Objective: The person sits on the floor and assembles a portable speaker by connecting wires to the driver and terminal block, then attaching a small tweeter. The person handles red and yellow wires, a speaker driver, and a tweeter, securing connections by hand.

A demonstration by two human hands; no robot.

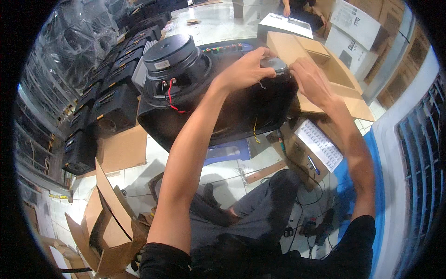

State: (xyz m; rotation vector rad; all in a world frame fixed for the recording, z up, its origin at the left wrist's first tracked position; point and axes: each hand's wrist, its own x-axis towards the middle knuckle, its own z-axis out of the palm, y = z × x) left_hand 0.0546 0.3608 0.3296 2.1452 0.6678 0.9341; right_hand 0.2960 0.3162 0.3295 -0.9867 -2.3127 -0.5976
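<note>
A black speaker cabinet (227, 111) lies in front of me. On its left part sits a large black woofer (168, 56), magnet upward, with a red wire (171, 100) on its terminal. My left hand (248, 69) curls its thumb and fingers around a round grey speaker driver (275, 64) at the cabinet's right end. At the driver's right side, the fingers of my right hand (310, 83) are bent together; whatever is between their tips is hidden. A thin pale wire hangs below my left thumb. Yellow wire (256, 130) dangles at the cabinet's near side.
Rows of black speaker cabinets (114, 107) stand at the left. Opened cardboard (325, 69) lies right of the work. A white sheet of labels (318, 145) and a blue pen (313, 164) rest on cardboard. Cables and a power drill (320, 228) lie lower right. Another person (304, 11) is at the back.
</note>
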